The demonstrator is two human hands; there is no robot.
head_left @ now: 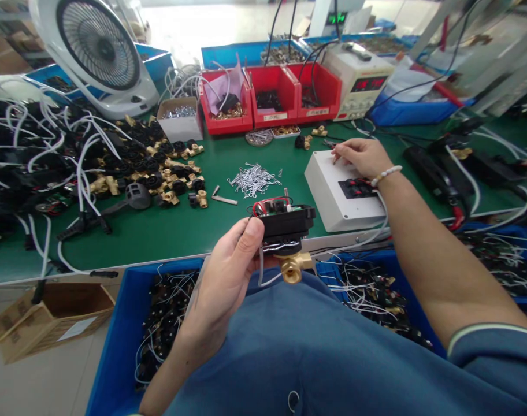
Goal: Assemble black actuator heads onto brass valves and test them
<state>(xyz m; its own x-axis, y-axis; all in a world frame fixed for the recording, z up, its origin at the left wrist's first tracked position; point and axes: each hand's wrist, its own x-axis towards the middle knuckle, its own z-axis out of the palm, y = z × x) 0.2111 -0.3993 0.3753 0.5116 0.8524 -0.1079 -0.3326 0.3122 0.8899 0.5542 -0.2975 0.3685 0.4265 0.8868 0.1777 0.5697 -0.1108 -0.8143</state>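
Observation:
My left hand (226, 274) is closed around a motorised valve (287, 225), held just in front of the bench edge. It has a black housing with an exposed circuit board and red wires on top, a brass valve body (292, 268) below, and a grey cable looping down. Over the far side of a white control box (328, 199) is my right hand (363, 156), its thumb and fingers pinched together. What they grip, if anything, is hidden. Black switches or terminals (356, 188) sit on the box top near my right wrist. A small metal clip (330, 143) lies beside the fingertips.
Loose metal clips (255, 180) lie in a pile on the green bench (220, 222). Brass valves (170, 173) and cabled black units crowd the left. Red bins (274, 118), a power supply (354, 81) and a fan (99, 52) stand behind. Blue crates (116, 341) are below.

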